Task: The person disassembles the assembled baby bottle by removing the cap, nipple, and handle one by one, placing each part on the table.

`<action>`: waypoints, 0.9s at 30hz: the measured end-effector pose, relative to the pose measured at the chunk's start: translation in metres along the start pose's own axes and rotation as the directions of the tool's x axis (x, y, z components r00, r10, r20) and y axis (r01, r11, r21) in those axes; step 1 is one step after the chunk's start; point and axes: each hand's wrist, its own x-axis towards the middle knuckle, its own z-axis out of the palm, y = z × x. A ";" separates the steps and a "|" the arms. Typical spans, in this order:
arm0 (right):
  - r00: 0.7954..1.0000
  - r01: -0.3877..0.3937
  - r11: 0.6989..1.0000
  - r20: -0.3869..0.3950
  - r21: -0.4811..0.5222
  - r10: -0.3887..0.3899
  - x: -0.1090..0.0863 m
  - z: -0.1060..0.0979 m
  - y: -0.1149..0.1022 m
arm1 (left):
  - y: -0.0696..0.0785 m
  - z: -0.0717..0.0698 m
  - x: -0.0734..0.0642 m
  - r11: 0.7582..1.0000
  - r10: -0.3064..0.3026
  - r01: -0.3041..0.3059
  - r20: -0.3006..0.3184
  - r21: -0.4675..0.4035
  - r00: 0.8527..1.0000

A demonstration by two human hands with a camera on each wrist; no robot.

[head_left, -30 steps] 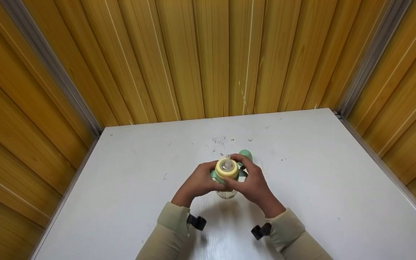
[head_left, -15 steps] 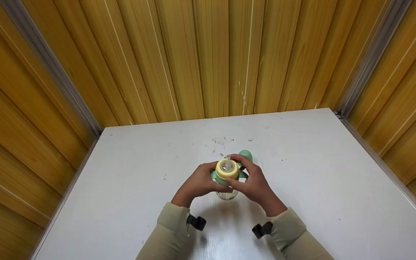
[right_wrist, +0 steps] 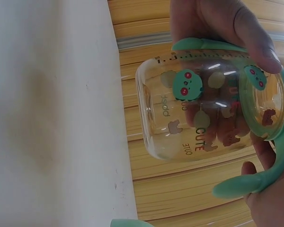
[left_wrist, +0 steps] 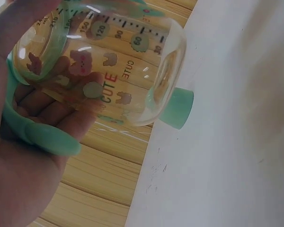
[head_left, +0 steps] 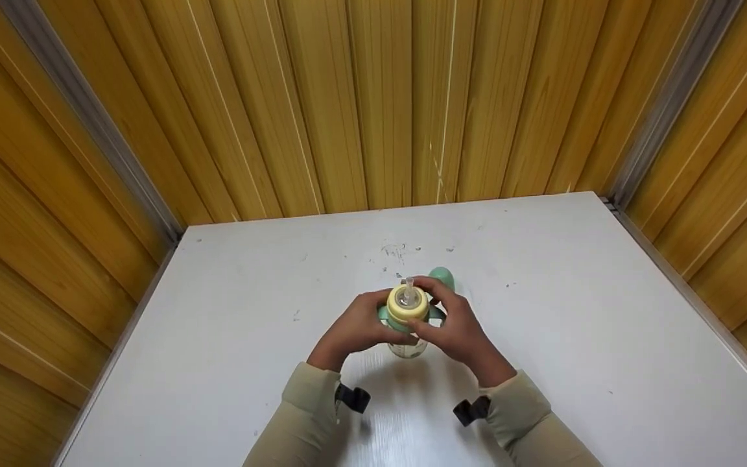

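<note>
Both hands hold a clear baby bottle [head_left: 407,350] upright, with its base raised over the white table. The left hand [head_left: 364,321] grips the bottle's upper body below the collar, with fingers behind the printed wall [left_wrist: 80,68] in the left wrist view. At the yellow collar [head_left: 406,310], the right hand [head_left: 454,327] has its thumb in front and fingers curled behind. A clear nipple [head_left: 409,295] points up from the collar. Green handles [left_wrist: 52,138] stick out at both sides; one handle [right_wrist: 241,184] shows beside the right hand in the right wrist view.
Just behind the bottle, a green bottle cap [head_left: 441,277] stands on the white table [head_left: 270,279]. Yellow wood-grain panels [head_left: 380,104] rise along the table's back and sides. Black wrist cameras [head_left: 353,398] sit at both sleeve cuffs.
The right thumb shifts very slightly along the front of the collar. Otherwise both hands and the bottle keep nearly the same place, and the cap stays put.
</note>
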 end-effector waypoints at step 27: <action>0.947 0.059 0.957 -0.287 -0.284 -0.144 -0.002 0.017 -0.014 | 0.000 0.000 -0.001 0.999 -0.032 0.030 -0.091 -0.018 0.995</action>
